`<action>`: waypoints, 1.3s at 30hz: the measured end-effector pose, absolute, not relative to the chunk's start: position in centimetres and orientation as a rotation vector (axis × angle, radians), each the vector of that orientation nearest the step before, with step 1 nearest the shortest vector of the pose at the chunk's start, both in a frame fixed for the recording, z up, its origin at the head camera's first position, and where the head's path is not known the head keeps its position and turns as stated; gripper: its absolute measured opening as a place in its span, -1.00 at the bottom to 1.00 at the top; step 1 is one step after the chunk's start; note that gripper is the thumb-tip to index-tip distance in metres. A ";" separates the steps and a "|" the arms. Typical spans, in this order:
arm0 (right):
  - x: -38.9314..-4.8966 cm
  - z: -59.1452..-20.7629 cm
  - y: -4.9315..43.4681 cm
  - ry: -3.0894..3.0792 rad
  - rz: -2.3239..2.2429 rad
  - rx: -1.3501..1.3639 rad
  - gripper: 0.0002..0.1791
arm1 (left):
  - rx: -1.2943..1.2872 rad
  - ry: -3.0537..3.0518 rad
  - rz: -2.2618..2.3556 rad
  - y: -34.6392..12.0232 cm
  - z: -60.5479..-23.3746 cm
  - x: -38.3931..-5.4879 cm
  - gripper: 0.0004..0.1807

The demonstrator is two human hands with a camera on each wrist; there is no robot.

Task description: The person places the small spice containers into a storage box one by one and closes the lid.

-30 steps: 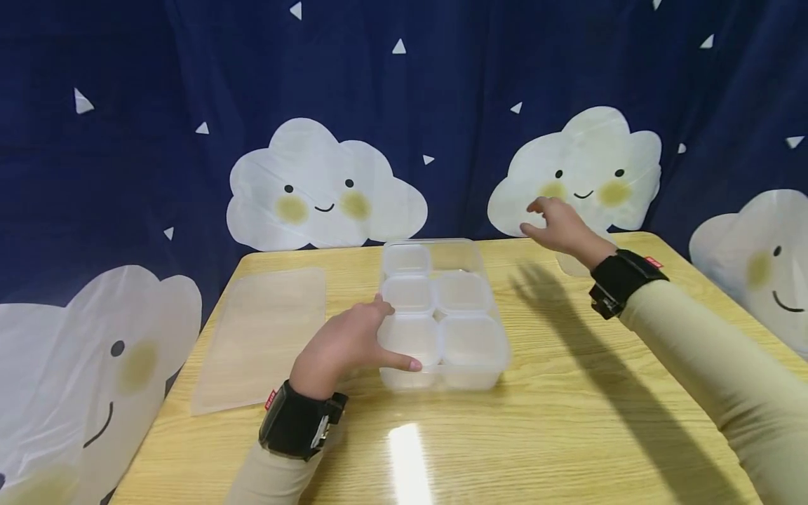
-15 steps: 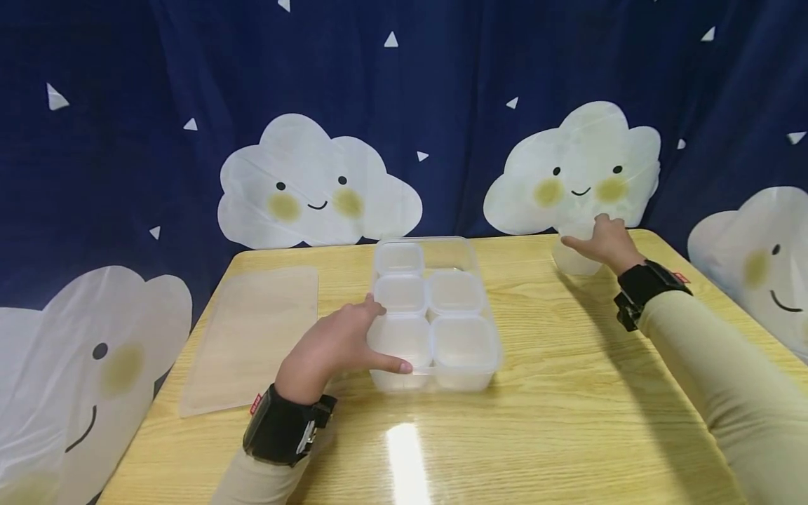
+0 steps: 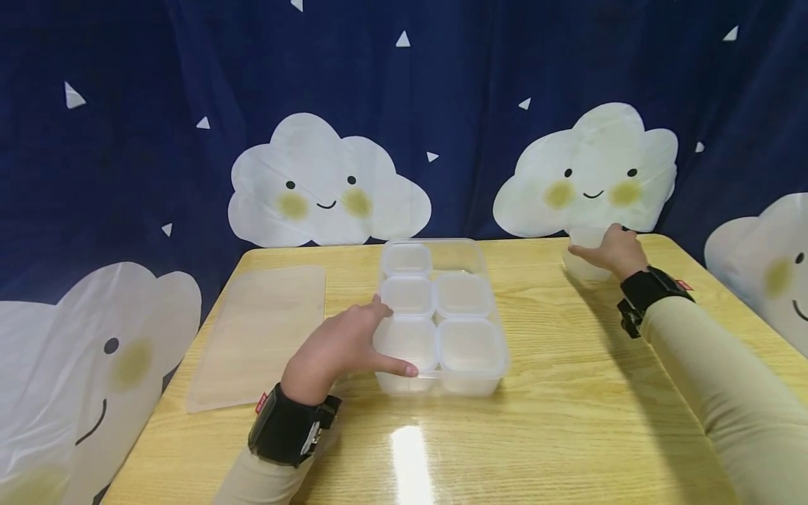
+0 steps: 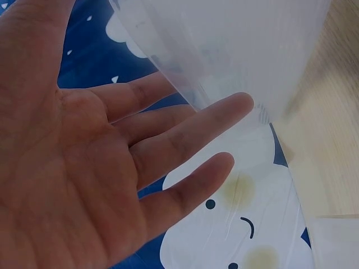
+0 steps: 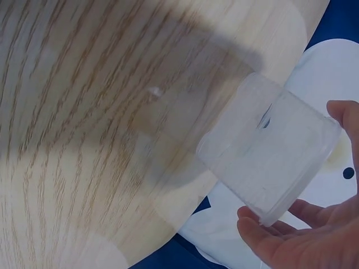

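My left hand (image 3: 344,344) rests against the left front corner of a large clear plastic box (image 3: 489,384), its fingers stretched along the side and the thumb at the front rim. In the left wrist view those fingers (image 4: 190,134) lie straight against the box's frosted wall (image 4: 241,50). Several small lidded containers (image 3: 472,345) sit in the box, leaving a gap at its back right. At the table's far right, my right hand (image 3: 621,252) grips another small translucent container (image 5: 275,145) by its lid edge, thumb on one side and fingers on the other.
A flat translucent rectangular lid (image 3: 261,330) lies on the wooden table (image 3: 543,435) to the left of the box. Behind the table's back edge hangs a dark blue curtain (image 3: 461,84) with clouds and white triangles.
My right hand has moved right and down to the small container at the table's far right and now grips it. The left hand stays at the box.
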State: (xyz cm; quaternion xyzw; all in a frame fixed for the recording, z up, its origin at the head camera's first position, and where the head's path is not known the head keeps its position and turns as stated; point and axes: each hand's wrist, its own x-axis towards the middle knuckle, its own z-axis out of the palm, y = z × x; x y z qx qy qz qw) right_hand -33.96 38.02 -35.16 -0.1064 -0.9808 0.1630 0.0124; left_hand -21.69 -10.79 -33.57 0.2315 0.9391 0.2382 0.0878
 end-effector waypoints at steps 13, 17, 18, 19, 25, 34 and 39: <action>-34.0 -35.6 38.2 -3.020 0.557 -0.163 0.12 | 0.684 2.789 0.705 -10.8 -33.5 -21.6 0.11; -33.9 -35.2 37.7 -3.026 0.572 -0.134 0.11 | 0.686 2.791 0.707 -10.8 -33.5 -21.6 0.13; -33.9 -35.1 37.5 -3.027 0.575 -0.124 0.11 | 0.683 2.790 0.708 -10.8 -33.5 -21.6 0.13; -33.9 -34.9 37.3 -3.027 0.576 -0.117 0.11 | 0.681 2.791 0.706 -10.8 -33.5 -21.6 0.14; -33.6 -33.7 35.2 -3.030 0.575 -0.040 0.08 | 0.697 2.783 0.734 -10.9 -33.4 -21.5 0.10; -33.2 -31.5 31.7 -3.048 0.584 0.109 0.04 | 0.687 2.774 0.759 -11.0 -33.4 -21.5 0.07; -33.3 -30.2 30.1 -3.044 0.576 0.165 0.03 | 0.691 2.788 0.734 -11.0 -33.4 -21.5 0.07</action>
